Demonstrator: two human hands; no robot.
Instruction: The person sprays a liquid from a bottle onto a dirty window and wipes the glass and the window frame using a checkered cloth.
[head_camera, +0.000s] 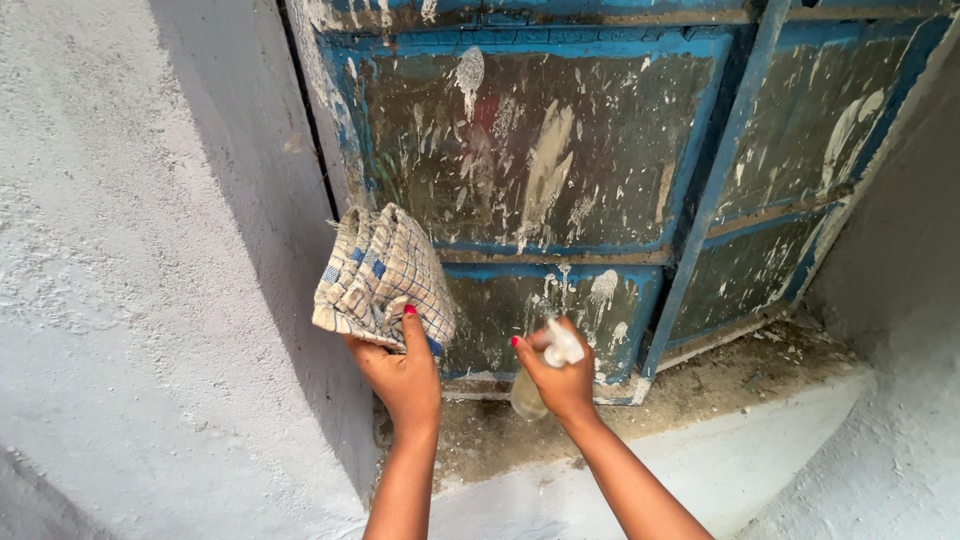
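My left hand (402, 372) grips a folded checked cloth (378, 272), white with blue squares, and holds it up against the lower left panel of a weathered blue door (560, 150). My right hand (560, 380) is closed around a small clear spray bottle (530, 392) with a white nozzle, which points at the bottom panel of the door. The door's dark panels are streaked with white paint splashes and dirt. The two hands are about a hand's width apart.
A rough light-grey plastered wall (130, 280) rises on the left and another (900, 330) on the right. Below the door lies a dusty sill (720, 380) with grit and debris, edged by a pale step (720, 460).
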